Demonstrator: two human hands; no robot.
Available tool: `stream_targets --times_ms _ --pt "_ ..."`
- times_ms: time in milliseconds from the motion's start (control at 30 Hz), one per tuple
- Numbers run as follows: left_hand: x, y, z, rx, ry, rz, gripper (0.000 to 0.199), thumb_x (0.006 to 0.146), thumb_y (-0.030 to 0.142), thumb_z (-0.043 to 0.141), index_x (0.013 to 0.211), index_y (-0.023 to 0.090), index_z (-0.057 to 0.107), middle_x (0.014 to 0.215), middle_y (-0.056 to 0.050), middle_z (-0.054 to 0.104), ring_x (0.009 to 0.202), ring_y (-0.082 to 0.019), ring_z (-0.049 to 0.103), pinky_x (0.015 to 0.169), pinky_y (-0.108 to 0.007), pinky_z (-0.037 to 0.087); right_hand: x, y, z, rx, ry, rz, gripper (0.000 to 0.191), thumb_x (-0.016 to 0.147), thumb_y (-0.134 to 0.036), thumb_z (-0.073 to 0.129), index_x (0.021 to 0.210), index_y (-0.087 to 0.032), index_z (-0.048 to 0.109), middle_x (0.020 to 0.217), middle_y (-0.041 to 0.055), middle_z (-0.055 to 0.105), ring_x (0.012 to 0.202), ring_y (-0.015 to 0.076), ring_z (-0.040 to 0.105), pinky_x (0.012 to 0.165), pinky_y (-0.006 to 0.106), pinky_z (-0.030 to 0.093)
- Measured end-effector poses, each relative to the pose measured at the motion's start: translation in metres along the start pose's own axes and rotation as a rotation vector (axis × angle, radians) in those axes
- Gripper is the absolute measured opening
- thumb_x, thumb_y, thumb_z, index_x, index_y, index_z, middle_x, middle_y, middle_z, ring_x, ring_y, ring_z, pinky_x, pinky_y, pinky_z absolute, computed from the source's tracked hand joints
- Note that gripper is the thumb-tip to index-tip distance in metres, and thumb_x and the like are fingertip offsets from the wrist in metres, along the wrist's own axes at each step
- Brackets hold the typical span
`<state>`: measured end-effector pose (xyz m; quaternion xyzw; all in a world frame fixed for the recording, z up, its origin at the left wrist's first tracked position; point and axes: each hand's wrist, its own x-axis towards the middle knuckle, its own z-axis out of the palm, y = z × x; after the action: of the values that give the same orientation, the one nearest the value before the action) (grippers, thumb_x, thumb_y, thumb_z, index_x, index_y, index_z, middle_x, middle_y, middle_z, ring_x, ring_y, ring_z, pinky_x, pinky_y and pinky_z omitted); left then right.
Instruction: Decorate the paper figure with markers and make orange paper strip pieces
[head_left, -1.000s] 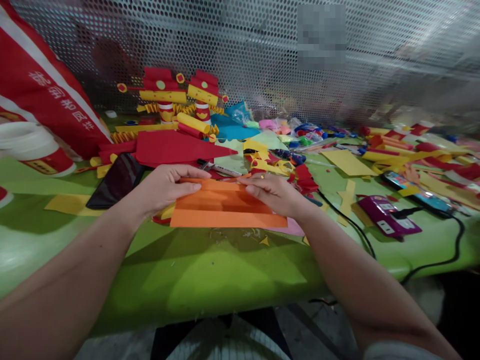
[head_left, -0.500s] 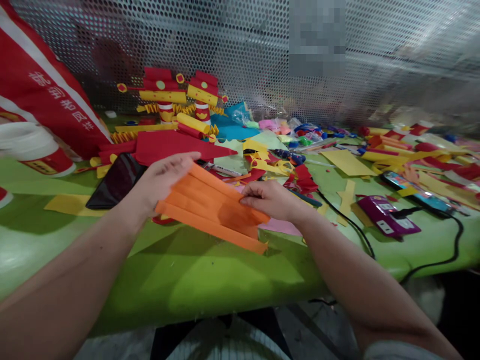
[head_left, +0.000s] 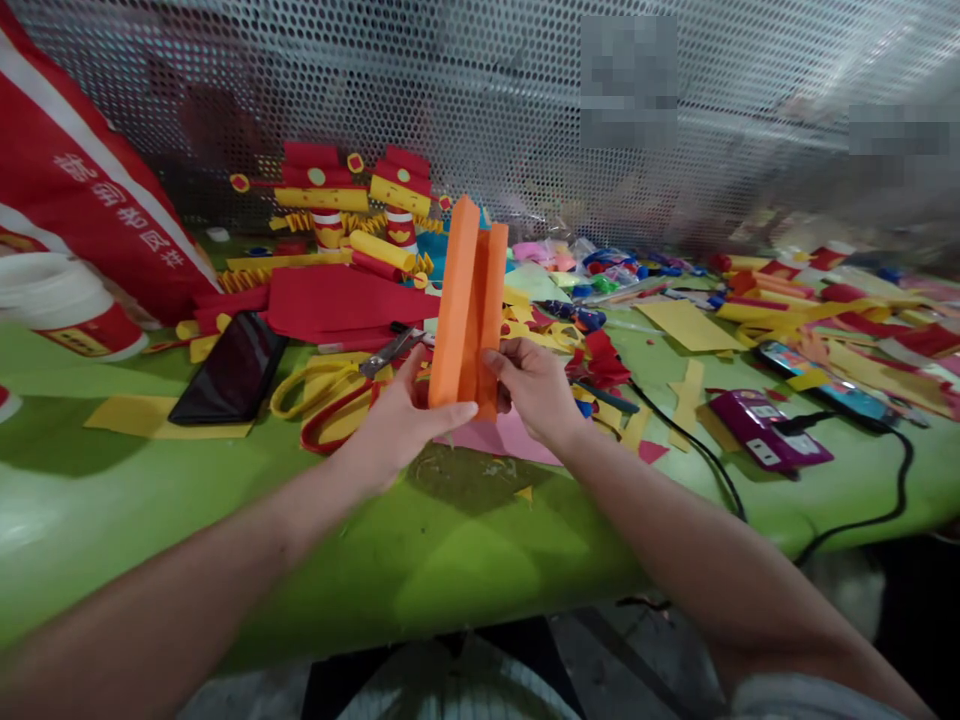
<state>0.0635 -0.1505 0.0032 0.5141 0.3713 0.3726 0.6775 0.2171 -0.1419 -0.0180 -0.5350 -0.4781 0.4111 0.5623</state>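
Between my hands stands a folded sheet of orange paper (head_left: 454,320), upright and bent lengthwise into a channel with folded edges. My left hand (head_left: 401,418) holds its lower left side, thumb across the bottom. The right hand (head_left: 534,385) pinches the lower right edge between thumb and fingers. Just beyond my left hand lie scissors with yellow handles (head_left: 315,385), partly covered by the hand, and a red loop (head_left: 330,425). Pink paper (head_left: 517,440) lies on the table beneath the orange sheet.
A black phone (head_left: 229,370) and white cup (head_left: 71,310) are at left. Red-and-yellow paper figures (head_left: 326,190) stand behind red paper (head_left: 337,300). Paper scraps spread rightwards. A purple power adapter (head_left: 769,430) with a black cable (head_left: 892,510) and another phone (head_left: 825,385) lie at right.
The orange paper has turned from lying slanted and spread to standing upright, its sides folded inward. My left hand has moved right and down, uncovering the scissors and the red loop.
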Motion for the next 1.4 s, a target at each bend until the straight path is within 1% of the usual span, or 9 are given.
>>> stream_targets --times_ms 300,400,667,767,867,967,1067,1200,1400 --pt "0.003 -0.007 -0.003 0.049 0.064 -0.034 0.034 0.063 0.018 0.069 0.093 0.015 0.055 0.068 0.002 0.06 0.052 -0.01 0.054 0.05 -0.024 0.045 -0.01 0.001 0.014 0.156 -0.015 0.036 0.019 0.074 -0.033 0.062 0.073 -0.019 0.048 0.04 -0.0096 0.051 0.028 0.0061 0.046 0.029 0.016 0.035" --pt "0.004 -0.008 -0.005 0.084 0.087 -0.005 0.036 0.063 0.016 0.068 0.096 0.015 0.054 0.07 0.001 0.06 0.052 -0.01 0.053 0.049 -0.023 0.045 -0.011 0.0 0.013 0.21 -0.032 0.083 0.021 0.071 -0.033 0.064 0.072 -0.019 0.049 0.041 -0.0098 0.053 0.027 0.0065 0.046 0.028 0.016 0.036" --pt "0.009 -0.002 -0.013 0.275 0.059 0.045 0.063 0.063 0.019 0.067 0.123 0.018 0.047 0.097 -0.005 0.061 0.059 -0.009 0.054 0.049 -0.023 0.047 -0.011 -0.012 0.001 0.286 -0.306 0.334 0.022 0.06 -0.026 0.074 0.071 -0.014 0.059 0.051 -0.0047 0.062 0.029 0.0064 0.049 0.03 0.016 0.04" --pt "0.012 0.003 -0.023 0.436 0.066 0.142 0.067 0.072 0.035 0.06 0.132 0.016 0.038 0.111 -0.01 0.059 0.078 -0.017 0.06 0.06 -0.029 0.051 -0.007 -0.012 -0.001 0.337 -0.2 0.37 0.018 0.062 -0.021 0.074 0.067 -0.015 0.058 0.047 -0.004 0.061 0.03 0.0086 0.053 0.03 0.016 0.042" --pt "0.015 0.015 -0.044 0.84 0.233 0.302 0.061 0.08 0.045 0.048 0.133 0.014 0.04 0.114 -0.012 0.058 0.095 -0.023 0.06 0.077 -0.036 0.05 0.001 -0.011 -0.006 0.402 -0.039 0.355 0.011 0.072 -0.013 0.064 0.065 -0.015 0.056 0.045 -0.0025 0.061 0.037 0.0114 0.059 0.036 0.017 0.048" --pt "0.016 0.03 -0.066 1.44 0.305 0.217 0.043 0.082 0.037 0.044 0.113 0.011 0.058 0.107 -0.015 0.062 0.103 -0.03 0.057 0.089 -0.044 0.044 0.008 -0.012 -0.013 0.45 0.078 0.301 0.012 0.077 -0.008 0.057 0.067 -0.014 0.056 0.048 -0.0004 0.064 0.039 0.0107 0.061 0.039 0.017 0.05" --pt "0.015 0.037 -0.081 1.79 0.141 -0.005 0.036 0.08 0.023 0.041 0.106 0.008 0.06 0.108 -0.019 0.062 0.102 -0.033 0.058 0.089 -0.045 0.043 0.013 -0.013 -0.018 0.484 0.143 0.264 0.015 0.079 -0.007 0.055 0.067 -0.015 0.055 0.047 -0.001 0.063 0.038 0.0105 0.06 0.038 0.016 0.05" --pt "0.012 0.033 -0.085 1.9 -0.026 -0.115 0.042 0.078 0.02 0.041 0.116 0.006 0.053 0.124 -0.022 0.051 0.107 -0.033 0.055 0.089 -0.042 0.044 0.016 -0.014 -0.021 0.525 0.209 0.244 0.016 0.077 -0.005 0.055 0.065 -0.016 0.054 0.045 -0.0033 0.061 0.037 0.011 0.06 0.038 0.017 0.05" --pt "0.016 0.024 -0.08 1.93 0.057 -0.141 0.053 0.077 0.016 0.041 0.128 0.003 0.042 0.126 -0.026 0.047 0.112 -0.036 0.052 0.089 -0.043 0.043 0.017 -0.015 -0.023 0.534 0.24 0.234 0.018 0.078 -0.005 0.052 0.064 -0.015 0.054 0.045 -0.0013 0.061 0.038 0.0123 0.061 0.039 0.018 0.051"
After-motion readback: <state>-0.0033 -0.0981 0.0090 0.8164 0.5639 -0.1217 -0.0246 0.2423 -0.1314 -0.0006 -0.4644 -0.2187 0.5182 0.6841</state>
